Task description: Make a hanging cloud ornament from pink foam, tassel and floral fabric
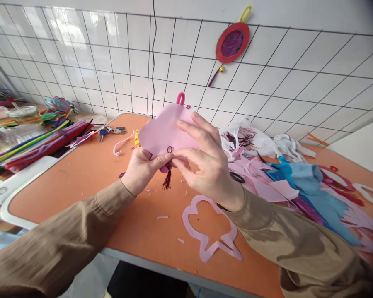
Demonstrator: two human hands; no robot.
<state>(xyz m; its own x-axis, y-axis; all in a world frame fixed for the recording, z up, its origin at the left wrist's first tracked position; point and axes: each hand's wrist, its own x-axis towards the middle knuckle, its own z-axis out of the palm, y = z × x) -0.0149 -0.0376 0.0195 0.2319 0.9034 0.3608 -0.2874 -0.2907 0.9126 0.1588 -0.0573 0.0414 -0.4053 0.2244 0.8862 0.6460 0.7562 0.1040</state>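
My left hand (143,167) grips the lower left edge of a pink foam cutout (164,124), thumb on top, above the table. A bright pink pipe-cleaner loop (180,98) sticks up from its top edge. Near the lower edge, a small dark cord loop (169,149) lies on the foam. A dark brown tassel (166,181) with a magenta bead (163,169) hangs below. My right hand (205,159) has thumb and index fingertips closed beside the cord loop; its other fingers lie over the foam. Whether they pinch cord or foam is hard to see.
On the orange table (81,194) lie a pink foam outline (191,219), small scraps and keys (112,130). Pipe cleaners (49,145) lie left. Foam scraps (267,182), blue foam (317,198) and a plastic bag (257,140) sit right. A red ornament (244,35) hangs on the wall.
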